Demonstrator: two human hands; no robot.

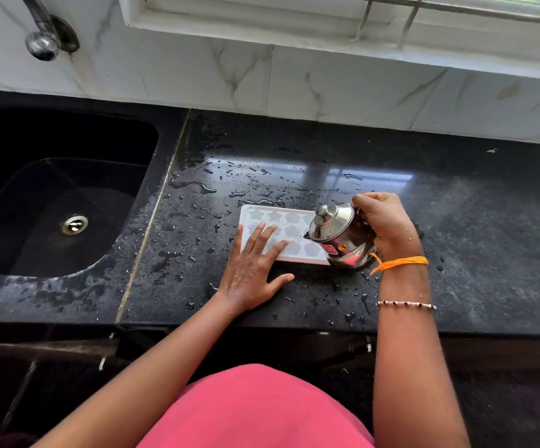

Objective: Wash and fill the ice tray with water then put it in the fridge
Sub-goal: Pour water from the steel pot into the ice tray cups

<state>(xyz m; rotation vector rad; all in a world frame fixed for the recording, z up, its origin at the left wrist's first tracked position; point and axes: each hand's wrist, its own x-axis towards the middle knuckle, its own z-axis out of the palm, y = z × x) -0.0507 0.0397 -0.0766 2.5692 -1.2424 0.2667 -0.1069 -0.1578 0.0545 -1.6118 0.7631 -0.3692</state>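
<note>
A white ice tray [289, 226] with star-shaped cells lies flat on the wet black counter [294, 150]. My left hand [251, 270] rests open, palm down, with its fingers spread over the tray's near left corner. My right hand [388, 224] grips the handle of a small lidded steel kettle [339, 236]. The kettle is tilted to the left, its spout over the tray's right cells. It hides the tray's right end. No stream of water is visible from the spout.
A black sink [52, 195] with a steel drain [74, 224] lies to the left, under a chrome tap [41, 33] on the marble-tiled wall. Water drops cover the counter around the tray. The counter's front edge runs just below my left wrist.
</note>
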